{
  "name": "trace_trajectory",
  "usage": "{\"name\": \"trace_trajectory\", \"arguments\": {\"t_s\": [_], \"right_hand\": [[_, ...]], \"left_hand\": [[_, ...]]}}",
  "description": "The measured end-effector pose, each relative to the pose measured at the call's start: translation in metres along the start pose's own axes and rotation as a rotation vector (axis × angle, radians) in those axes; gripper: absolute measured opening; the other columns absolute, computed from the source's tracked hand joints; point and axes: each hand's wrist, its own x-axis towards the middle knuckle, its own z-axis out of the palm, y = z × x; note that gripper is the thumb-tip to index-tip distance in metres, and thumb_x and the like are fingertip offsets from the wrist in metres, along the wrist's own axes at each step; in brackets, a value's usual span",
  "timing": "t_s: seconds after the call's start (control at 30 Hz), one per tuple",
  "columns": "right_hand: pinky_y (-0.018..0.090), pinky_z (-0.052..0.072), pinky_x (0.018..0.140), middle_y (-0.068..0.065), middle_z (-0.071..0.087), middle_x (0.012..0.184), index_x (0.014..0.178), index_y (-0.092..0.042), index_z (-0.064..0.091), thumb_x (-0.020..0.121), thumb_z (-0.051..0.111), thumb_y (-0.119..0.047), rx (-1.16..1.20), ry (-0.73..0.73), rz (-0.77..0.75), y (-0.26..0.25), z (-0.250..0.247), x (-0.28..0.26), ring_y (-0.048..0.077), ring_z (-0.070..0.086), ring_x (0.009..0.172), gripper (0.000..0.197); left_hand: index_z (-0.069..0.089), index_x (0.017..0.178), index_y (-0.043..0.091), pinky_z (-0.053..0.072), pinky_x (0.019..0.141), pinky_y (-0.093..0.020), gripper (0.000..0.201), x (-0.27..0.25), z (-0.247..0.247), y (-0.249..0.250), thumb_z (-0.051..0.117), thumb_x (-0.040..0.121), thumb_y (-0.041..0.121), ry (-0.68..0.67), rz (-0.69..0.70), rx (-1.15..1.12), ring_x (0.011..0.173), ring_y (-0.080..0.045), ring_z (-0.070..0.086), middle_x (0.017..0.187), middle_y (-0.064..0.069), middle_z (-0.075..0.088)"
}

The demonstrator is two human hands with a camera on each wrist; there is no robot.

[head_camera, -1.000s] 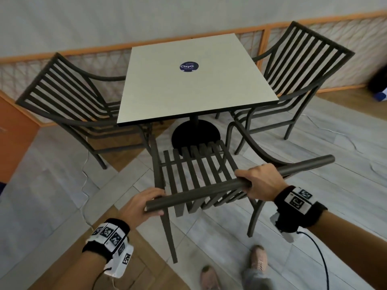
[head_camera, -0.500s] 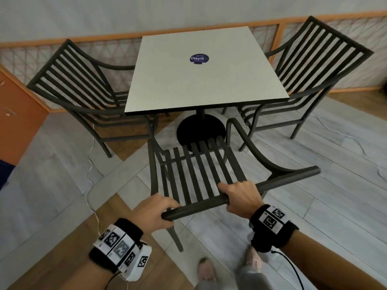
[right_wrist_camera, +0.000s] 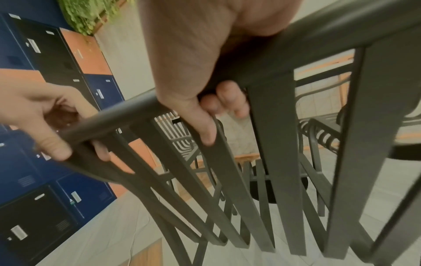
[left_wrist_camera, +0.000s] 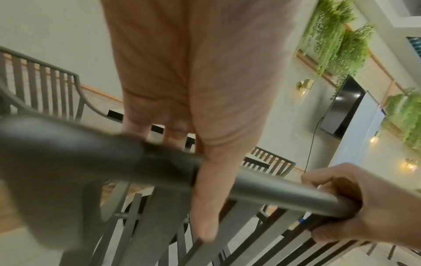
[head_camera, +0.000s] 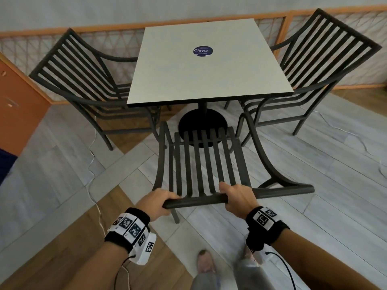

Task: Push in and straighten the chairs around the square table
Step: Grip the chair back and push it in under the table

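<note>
With the chair [head_camera: 201, 162] rail gripped by left hand [head_camera: 156, 204] and right hand [head_camera: 237, 198], it should be pushed squarely under the worktop [head_camera: 209, 65].

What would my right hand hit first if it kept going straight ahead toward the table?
Likely the table near edge. The right hand grips the chair top rail, pointing at it over the seat; depth is uncertain.
</note>
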Motion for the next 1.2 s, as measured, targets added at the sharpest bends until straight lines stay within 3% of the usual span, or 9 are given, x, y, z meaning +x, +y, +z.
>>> {"name": "trace_trajectory", "arguments": {"t_s": [0.17,0.27,0.37,0.47,0.6,0.83,1.03,1.2], "right_hand": [[0.03,0.046,0.056,0.002,0.062,0.068,0.084,-0.017,0.049,0.078,0.063,-0.009,0.151,0.11,-0.121,0.016,0.009,-0.008,0.019,0.053,0.057,0.017],[0.022,0.042,0.067,-0.003,0.062,0.086,0.088,-0.02,0.056,0.076,0.068,-0.017,0.129,0.119,-0.135,0.036,0.004,-0.015,0.014,0.055,0.073,0.017],[0.025,0.044,0.074,-0.008,0.066,0.096,0.101,-0.029,0.058,0.078,0.068,-0.031,-0.023,0.082,-0.035,0.061,-0.003,-0.022,0.015,0.059,0.089,0.026],[0.025,0.037,0.065,-0.006,0.07,0.091,0.109,-0.035,0.059,0.087,0.057,-0.04,-0.18,-0.003,0.093,0.072,-0.011,-0.026,0.017,0.065,0.086,0.022],[0.026,0.034,0.063,-0.004,0.071,0.089,0.11,-0.033,0.063,0.093,0.047,-0.027,-0.301,-0.05,0.141,0.07,-0.01,-0.024,0.019,0.065,0.084,0.024],[0.029,0.042,0.059,-0.004,0.07,0.081,0.101,-0.031,0.064,0.092,0.05,-0.033,-0.301,-0.072,0.126,0.073,-0.019,-0.001,0.02,0.064,0.075,0.017],[0.027,0.039,0.06,-0.004,0.07,0.084,0.102,-0.031,0.065,0.09,0.052,-0.029,-0.302,-0.04,0.084,0.081,-0.031,0.032,0.019,0.065,0.08,0.017],[0.028,0.04,0.065,-0.002,0.071,0.098,0.121,-0.042,0.056,0.093,0.051,-0.035,-0.268,-0.024,0.057,0.087,-0.046,0.057,0.021,0.065,0.092,0.029]], "left_hand": [[0.058,0.124,0.036,0.051,0.093,-0.032,0.047,-0.001,0.017,-0.006,0.064,0.085,0.011,0.108,-0.027,-0.006,0.104,-0.015,0.063,0.114,0.003,0.068],[0.058,0.123,0.035,0.054,0.087,-0.033,0.042,0.002,0.025,0.001,0.063,0.086,0.016,0.165,-0.016,0.028,0.1,-0.015,0.066,0.111,0.004,0.07],[0.06,0.12,0.031,0.054,0.086,-0.033,0.033,0.01,0.03,0.011,0.062,0.087,0.027,0.178,-0.009,0.115,0.094,-0.016,0.067,0.105,0.004,0.072],[0.059,0.118,0.032,0.051,0.089,-0.038,0.028,0.019,0.031,0.018,0.056,0.09,0.034,0.14,-0.032,0.193,0.093,-0.019,0.066,0.1,0.001,0.071],[0.056,0.124,0.037,0.051,0.09,-0.039,0.035,0.025,0.033,0.016,0.053,0.092,0.024,0.129,-0.044,0.23,0.098,-0.02,0.065,0.106,0.002,0.069],[0.061,0.114,0.035,0.051,0.083,-0.035,0.024,0.041,0.017,0.007,0.056,0.09,0.034,0.152,-0.082,0.251,0.088,-0.018,0.065,0.096,0.003,0.069],[0.064,0.104,0.035,0.051,0.083,-0.036,0.017,0.069,-0.009,0.001,0.056,0.089,0.036,0.159,-0.123,0.237,0.082,-0.015,0.063,0.085,0.007,0.065],[0.065,0.101,0.034,0.05,0.083,-0.038,0.016,0.091,-0.028,0.001,0.053,0.09,0.034,0.178,-0.14,0.273,0.087,-0.021,0.065,0.087,0.005,0.067]]}}
